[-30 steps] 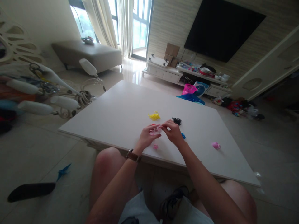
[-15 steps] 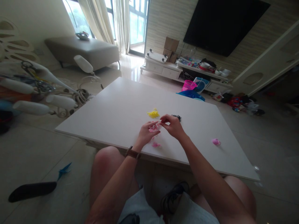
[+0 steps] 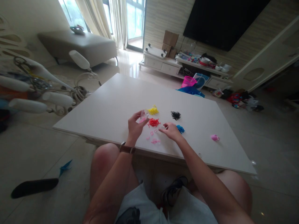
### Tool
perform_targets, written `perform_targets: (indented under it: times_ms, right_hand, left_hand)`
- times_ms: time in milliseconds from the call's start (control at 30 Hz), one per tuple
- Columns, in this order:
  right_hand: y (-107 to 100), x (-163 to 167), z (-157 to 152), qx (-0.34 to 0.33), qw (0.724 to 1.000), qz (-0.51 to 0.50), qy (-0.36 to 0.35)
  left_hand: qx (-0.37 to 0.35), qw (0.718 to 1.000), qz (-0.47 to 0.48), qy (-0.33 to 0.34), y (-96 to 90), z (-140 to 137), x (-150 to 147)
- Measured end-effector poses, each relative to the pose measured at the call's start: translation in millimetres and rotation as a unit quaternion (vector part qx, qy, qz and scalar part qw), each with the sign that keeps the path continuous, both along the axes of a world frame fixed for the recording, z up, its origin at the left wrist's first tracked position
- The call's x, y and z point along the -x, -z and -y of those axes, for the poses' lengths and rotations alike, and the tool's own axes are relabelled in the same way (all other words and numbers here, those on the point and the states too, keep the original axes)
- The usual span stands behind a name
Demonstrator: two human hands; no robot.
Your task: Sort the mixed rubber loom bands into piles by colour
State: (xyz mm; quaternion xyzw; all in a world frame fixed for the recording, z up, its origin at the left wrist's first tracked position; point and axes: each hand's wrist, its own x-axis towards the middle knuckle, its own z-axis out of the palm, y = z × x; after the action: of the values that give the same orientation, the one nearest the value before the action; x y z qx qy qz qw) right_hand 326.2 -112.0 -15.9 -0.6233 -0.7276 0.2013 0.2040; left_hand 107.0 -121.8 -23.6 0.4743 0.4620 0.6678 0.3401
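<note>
My left hand (image 3: 135,126), with a watch on its wrist, is closed around a small clear container (image 3: 144,114) that is tilted and has pink bits inside. My right hand (image 3: 172,131) is low over the table, its thumb and fingers drawn together; what sits between the fingertips is too small to make out. Between the hands lies a pile of red rubber bands (image 3: 154,122). Loose pink bands (image 3: 154,141) are scattered nearer me. Farther off are yellow bands (image 3: 153,109) and black bands (image 3: 175,115). Blue bands (image 3: 180,129) show beside my right hand.
On the right of the white table (image 3: 112,102) is a small pink object (image 3: 215,137). Past the far edge are a pink basket (image 3: 188,81) and a low cabinet (image 3: 161,66). A lamp with white shades (image 3: 58,98) stands to the left.
My hands have moved apart. The left went left and up with the clear container; the right lowered slightly toward the table. Red and blue piles, hidden before, now show.
</note>
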Motion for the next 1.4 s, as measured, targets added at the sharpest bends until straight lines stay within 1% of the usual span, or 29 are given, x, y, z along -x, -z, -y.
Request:
perform_targets:
  times_ms: [100, 200, 333, 467, 567, 733, 833, 967, 1033, 1067, 1133, 1200, 1233, 1267, 1300, 1333, 1400]
  right_hand:
    - [31, 13, 11, -0.032, 0.999, 0.007, -0.015]
    - [43, 32, 18, -0.032, 0.999, -0.02, -0.037]
    - [41, 51, 22, -0.028, 0.998, -0.026, -0.052]
    - [35, 60, 29, -0.007, 0.995, -0.03, -0.095]
    - [31, 62, 33, 0.006, 0.993, -0.025, -0.118]
    - [27, 60, 39, -0.004, 0.988, -0.017, -0.152]
    - [28, 60, 40, -0.004, 0.988, -0.014, -0.156]
    - [28, 60, 37, 0.008, 0.987, 0.031, -0.156]
    - [23, 56, 32, -0.004, 0.988, 0.012, -0.154]
    - [20, 54, 29, -0.02, 0.989, -0.025, -0.141]
    - [9, 47, 22, -0.067, 0.983, -0.147, -0.082]
    - [-6, 43, 14, -0.108, 0.953, -0.282, -0.004]
    - [-13, 43, 11, -0.122, 0.937, -0.328, 0.017]
    - [-21, 44, 9, -0.134, 0.926, -0.353, 0.022]
    - [-28, 46, 8, -0.143, 0.923, -0.357, 0.013]
    - [-34, 48, 7, -0.148, 0.927, -0.344, -0.006]
    - [-44, 51, 8, -0.152, 0.943, -0.291, -0.049]
  left_hand:
    - [0.002, 1.0, -0.019, -0.025, 1.9, 0, 5]
    - [0.007, 0.999, -0.027, -0.024, 4.3, 0, 4]
    - [0.015, 0.999, -0.02, -0.022, 4.4, -1, 2]
    - [0.016, 0.999, -0.02, -0.023, 3.1, -1, 3]
    - [0.014, 0.999, -0.025, -0.026, 3.2, -1, 3]
    - [0.011, 0.998, -0.053, -0.03, 3.7, 1, 3]
    - [0.0, 0.996, -0.078, -0.032, 3.6, 2, 4]
    - [-0.016, 0.992, -0.121, -0.036, 4.2, 4, 5]
    - [-0.024, 0.989, -0.145, -0.034, 4.2, 5, 6]
    - [-0.027, 0.987, -0.156, -0.031, 3.8, 6, 6]
    - [-0.031, 0.983, -0.179, -0.018, 2.2, 8, 5]
    - [-0.033, 0.979, -0.201, 0.003, -0.3, 10, 3]
    - [-0.035, 0.977, -0.21, 0.016, -1.7, 12, 1]
    - [-0.038, 0.975, -0.217, 0.029, -3.0, 13, -1]
    - [-0.042, 0.973, -0.224, 0.041, -4.0, 14, -3]
    - [-0.046, 0.971, -0.229, 0.051, -4.8, 14, -5]
    - [-0.052, 0.967, -0.239, 0.064, -5.4, 15, -7]
